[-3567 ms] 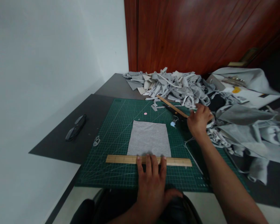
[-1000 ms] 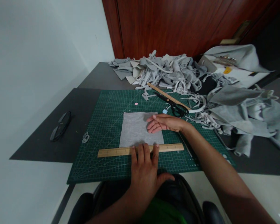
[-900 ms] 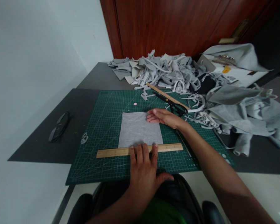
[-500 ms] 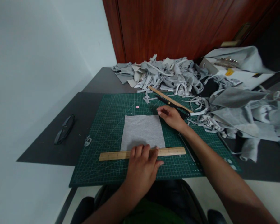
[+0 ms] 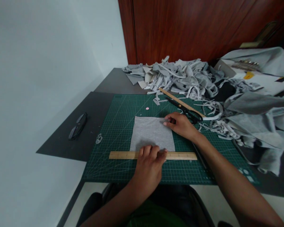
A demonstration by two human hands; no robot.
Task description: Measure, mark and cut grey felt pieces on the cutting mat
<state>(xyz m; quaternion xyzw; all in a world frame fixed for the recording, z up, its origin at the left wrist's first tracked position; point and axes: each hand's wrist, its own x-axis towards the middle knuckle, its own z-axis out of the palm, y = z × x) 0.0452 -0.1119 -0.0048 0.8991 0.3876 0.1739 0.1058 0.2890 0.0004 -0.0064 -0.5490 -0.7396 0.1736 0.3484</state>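
Note:
A grey fabric rectangle lies flat on the green cutting mat. Along its near edge lies a wooden ruler. My left hand rests on the ruler's middle, its curled fingertips over the fabric's near edge. My right hand pinches the fabric's far right corner, fingers closed on it. Black scissors lie just behind my right hand.
A second wooden ruler lies behind the scissors. A heap of grey fabric scraps fills the back of the table; larger grey pieces spread on the right. Dark glasses sit on a black sheet at left.
My right hand left the scissors area, swept across the fabric and has closed on its far right corner. My left hand's fingers have curled on the ruler.

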